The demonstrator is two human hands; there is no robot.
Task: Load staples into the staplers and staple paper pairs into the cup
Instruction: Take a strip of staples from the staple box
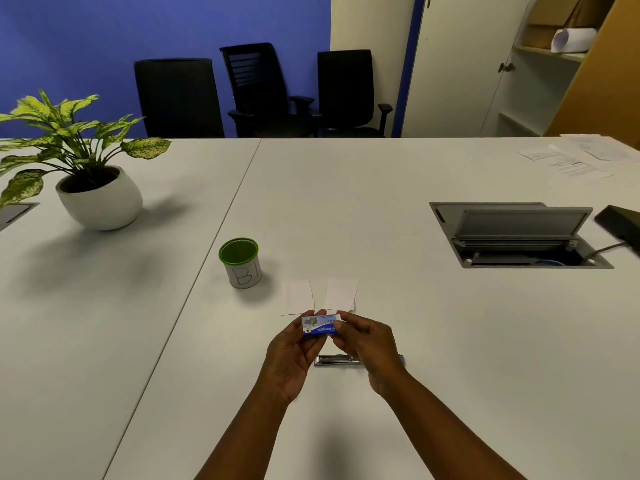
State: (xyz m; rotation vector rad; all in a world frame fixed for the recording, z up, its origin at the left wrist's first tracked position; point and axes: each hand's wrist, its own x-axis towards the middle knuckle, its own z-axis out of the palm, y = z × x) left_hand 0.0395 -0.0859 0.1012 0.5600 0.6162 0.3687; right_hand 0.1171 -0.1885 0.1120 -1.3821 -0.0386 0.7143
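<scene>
The left hand and right hand both pinch a small blue-and-white cardboard staple box above the white table. Beneath them lies a silver metal stapler. Just beyond sit 2 white paper slips, then a green-rimmed cup marked "B1".

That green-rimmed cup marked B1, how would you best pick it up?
Grip the green-rimmed white cup round its side wall, coming level from the near side. It stands upright and alone on the white table, open mouth up, with free room on all sides. Both hands are busy holding the blue staple box, so one must let go first.
</scene>
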